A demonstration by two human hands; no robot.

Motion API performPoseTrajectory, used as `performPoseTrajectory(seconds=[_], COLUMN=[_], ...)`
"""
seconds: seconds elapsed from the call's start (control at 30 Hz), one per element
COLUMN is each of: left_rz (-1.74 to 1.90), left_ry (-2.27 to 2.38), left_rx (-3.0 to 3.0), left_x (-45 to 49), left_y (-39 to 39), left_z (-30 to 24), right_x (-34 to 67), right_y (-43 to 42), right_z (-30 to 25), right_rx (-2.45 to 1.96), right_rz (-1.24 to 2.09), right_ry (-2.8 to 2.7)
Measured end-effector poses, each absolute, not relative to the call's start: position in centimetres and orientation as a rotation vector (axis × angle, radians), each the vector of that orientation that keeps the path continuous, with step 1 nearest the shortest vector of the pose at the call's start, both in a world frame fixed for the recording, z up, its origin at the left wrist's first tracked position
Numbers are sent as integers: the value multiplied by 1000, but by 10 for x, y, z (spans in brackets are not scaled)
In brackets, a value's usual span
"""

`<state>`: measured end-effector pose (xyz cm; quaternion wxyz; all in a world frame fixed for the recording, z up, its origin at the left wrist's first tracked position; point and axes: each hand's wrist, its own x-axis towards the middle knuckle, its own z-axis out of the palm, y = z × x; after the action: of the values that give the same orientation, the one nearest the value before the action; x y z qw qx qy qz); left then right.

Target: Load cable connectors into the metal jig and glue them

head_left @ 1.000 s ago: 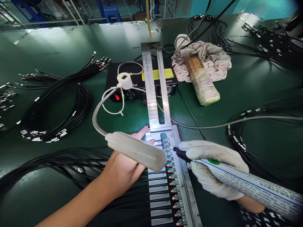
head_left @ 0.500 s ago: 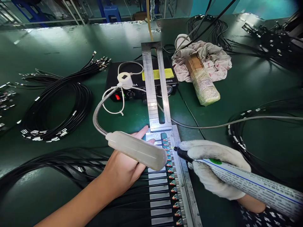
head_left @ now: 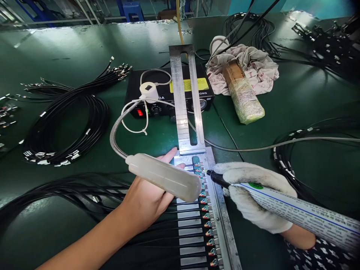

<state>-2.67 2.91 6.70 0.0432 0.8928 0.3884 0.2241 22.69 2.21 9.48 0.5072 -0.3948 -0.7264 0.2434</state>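
My bare left hand (head_left: 147, 195) lies over the black cables (head_left: 165, 227) at the left edge of a metal fixture (head_left: 225, 228). Its visible fingers are stretched out and apart, while the white lamp head (head_left: 165, 177) covers part of them. A row of small connectors with coloured wires (head_left: 207, 216) sits in the fixture at the cables' ends. My gloved right hand (head_left: 258, 195) is closed around a white printed glue tube (head_left: 303, 210). The tube's black nozzle tip (head_left: 209, 174) points at a connector near the fixture's far end; contact cannot be made out.
A slotted metal bracket (head_left: 179, 105) rises at the fixture's far end. Behind it stands a black control box (head_left: 135, 88). Coiled cables (head_left: 33, 131) lie left, more cables (head_left: 281, 165) right. A wrapped block (head_left: 246, 101) rests by a crumpled cloth (head_left: 264, 71).
The view has shifted slightly. Both hands, the glue tube and the fixture keep nearly the same places relative to each other.
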Motion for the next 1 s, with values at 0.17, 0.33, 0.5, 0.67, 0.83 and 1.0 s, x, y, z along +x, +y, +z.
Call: performPoseTrajectory(seconds=[0.17, 0.33, 0.5, 0.67, 0.83, 1.0], left_rz=[667, 671, 679, 689, 696, 653], left_ry=[1185, 1187, 1184, 1181, 1167, 1179], left_rx=[2733, 2711, 2722, 2728, 2727, 2718], left_x=[-27, -27, -26, -26, -26, -26], left_y=[29, 29, 30, 30, 30, 30], left_z=[68, 69, 68, 67, 68, 70], right_x=[226, 224, 227, 229, 227, 225], right_y=[22, 8, -1, 4, 8, 8], right_z=[97, 99, 97, 94, 95, 96], right_rx=[-963, -963, -978, -976, -972, -982], right_rz=[569, 528, 577, 619, 621, 619], right_ry=[-1723, -1586, -1689, -1770, -1738, -1724])
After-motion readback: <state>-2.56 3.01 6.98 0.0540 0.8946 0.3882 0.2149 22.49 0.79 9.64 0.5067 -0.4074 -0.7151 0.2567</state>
